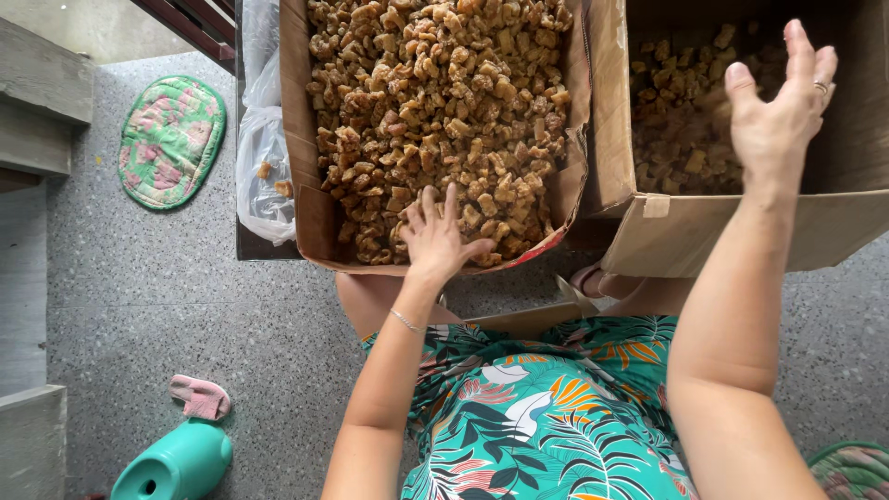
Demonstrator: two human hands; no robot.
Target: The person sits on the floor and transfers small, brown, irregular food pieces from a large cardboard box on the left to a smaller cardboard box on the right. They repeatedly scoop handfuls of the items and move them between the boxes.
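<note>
Nearest to you is your lap in a teal dress (546, 417) printed with leaves. At the near left, on the speckled floor (139, 296), lie one teal plastic jug (176, 463) and one pink cloth (200, 396) just beside it. At the near right corner shows the edge of one green quilted mat (857, 470).

Further out, your left hand (435, 236) lies palm down on the near edge of the heap of brown dried chunks (435, 102), its fingers spread apart and touching the pieces; you clamp nothing that can be seen. One thin bracelet (405, 321) sits on that wrist.

Those chunks fill the left cardboard box (298, 139), which is heaped almost to its rim. There are two boxes, side by side and touching. The right cardboard box (741, 231) holds a lower layer of the same chunks (676, 111), well down in its shade.

Your right hand (778, 116) is raised over the right box, fingers apart and open, holding nothing; one ring (820, 87) shows on a finger.

Left of the left box hangs one clear plastic bag (261, 157) with a few chunks inside. Far left on the floor lies a second green quilted mat (171, 141), oval, with pink flowers.
</note>
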